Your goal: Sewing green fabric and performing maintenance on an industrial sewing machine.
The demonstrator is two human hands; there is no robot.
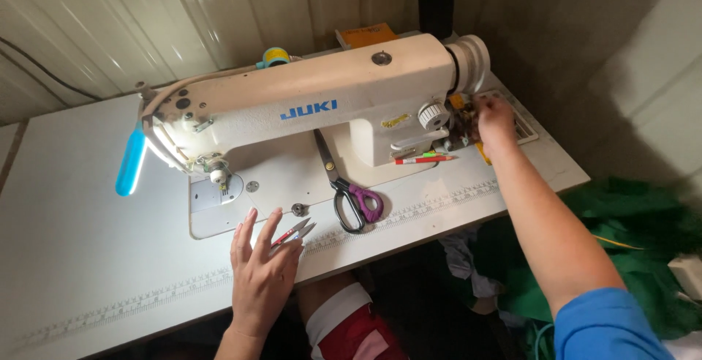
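Right hand (494,117) hides small clutter (459,122); grasp unclear.

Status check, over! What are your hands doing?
Left hand flat on table, fingers over thread snips. Right hand reaching into small parts beside sewing machine. Scissors lie untouched between.

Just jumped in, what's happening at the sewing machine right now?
A person sits at a white sewing machine. Their left hand lies flat on the table, fingertips on small red thread snips. Their right hand reaches into a clutter of small items beside the handwheel. Purple-handled scissors lie on the machine bed, untouched. No fabric is under the needle.
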